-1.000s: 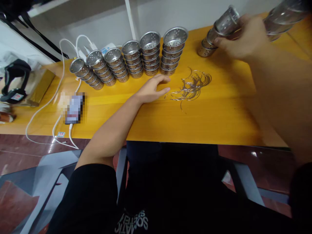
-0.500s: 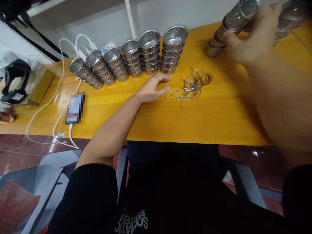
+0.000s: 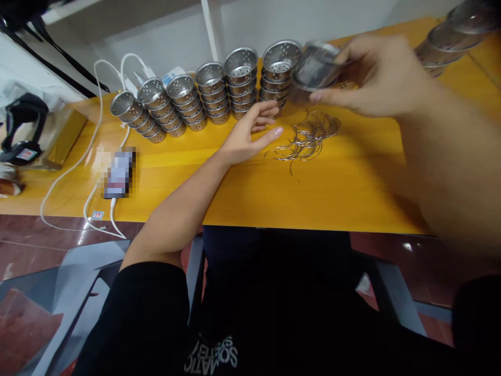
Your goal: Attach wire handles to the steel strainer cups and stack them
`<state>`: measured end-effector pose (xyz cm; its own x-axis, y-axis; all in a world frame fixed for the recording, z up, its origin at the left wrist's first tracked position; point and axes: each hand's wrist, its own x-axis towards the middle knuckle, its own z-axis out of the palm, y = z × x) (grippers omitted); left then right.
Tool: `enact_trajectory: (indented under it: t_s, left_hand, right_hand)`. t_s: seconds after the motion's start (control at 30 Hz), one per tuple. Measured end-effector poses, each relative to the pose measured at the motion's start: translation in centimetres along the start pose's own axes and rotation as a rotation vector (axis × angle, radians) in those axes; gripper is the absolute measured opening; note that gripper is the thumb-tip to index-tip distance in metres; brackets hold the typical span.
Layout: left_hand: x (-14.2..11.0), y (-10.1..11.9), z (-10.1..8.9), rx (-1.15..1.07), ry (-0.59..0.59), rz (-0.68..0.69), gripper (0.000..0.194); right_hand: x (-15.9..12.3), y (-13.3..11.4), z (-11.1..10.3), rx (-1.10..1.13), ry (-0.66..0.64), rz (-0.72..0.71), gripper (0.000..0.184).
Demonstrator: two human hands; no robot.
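My right hand [image 3: 378, 78] grips a perforated metal cup [image 3: 318, 65], blurred by motion, its mouth tilted upward. The cup is in the air in front of the rightmost stack of the row. Palm inward and fingers spread, my left hand [image 3: 248, 133] holds nothing and is just left of a loose pile of thin curved metal wires [image 3: 307, 138]. Behind it on the table are several stacks of perforated metal cups [image 3: 239, 68]. Part of another perforated cup [image 3: 346, 84] shows behind my right fingers; the rest is hidden.
More stacked cups [image 3: 446, 44] lean at the far right. On the left, a phone [image 3: 119, 175] lies with a white cable [image 3: 113, 209] plugged in. A cardboard box [image 3: 66, 136] and a black strap-like device [image 3: 27, 128] are beyond it. A wall [image 3: 266, 21] bounds the back.
My right hand has moved left from the stack at the right, bringing a cup toward my left hand. My left hand has lifted slightly and spread its fingers.
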<state>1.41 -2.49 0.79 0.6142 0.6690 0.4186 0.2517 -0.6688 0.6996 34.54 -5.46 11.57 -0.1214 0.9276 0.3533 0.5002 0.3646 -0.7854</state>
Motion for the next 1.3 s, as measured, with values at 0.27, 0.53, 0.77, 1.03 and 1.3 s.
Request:
enact_trajectory:
  t_s: [0.27, 0.53, 0.77, 1.03, 1.3]
  left_hand:
    - [0.8, -0.4, 0.0, 0.172, 0.133, 0.078, 0.112]
    - [1.1, -0.4, -0.9, 0.179, 0.082, 0.066, 0.122]
    - [0.8, 3.3, -2.2, 0.242, 0.057, -0.082, 0.092]
    - [1.2, 2.6, -2.8, 0.261, -0.004, -0.081, 0.095]
    - [1.1, 2.3, -3.0, 0.309, -0.024, -0.058, 0.094]
  right_hand:
    - [-2.7, -2.6, 5.7, -0.056, -0.3, -0.372, 0.048]
    - [-4.8, -0.1, 8.2, -0.085, -0.245, -0.364, 0.068]
    - [-4.7, 0.7, 8.1, -0.002, -0.206, -0.369, 0.041]
    - [-4.2, 1.9, 8.5, 0.05, -0.099, -0.252, 0.041]
    - [-4.1, 2.3, 8.5, 0.072, -0.076, -0.274, 0.035]
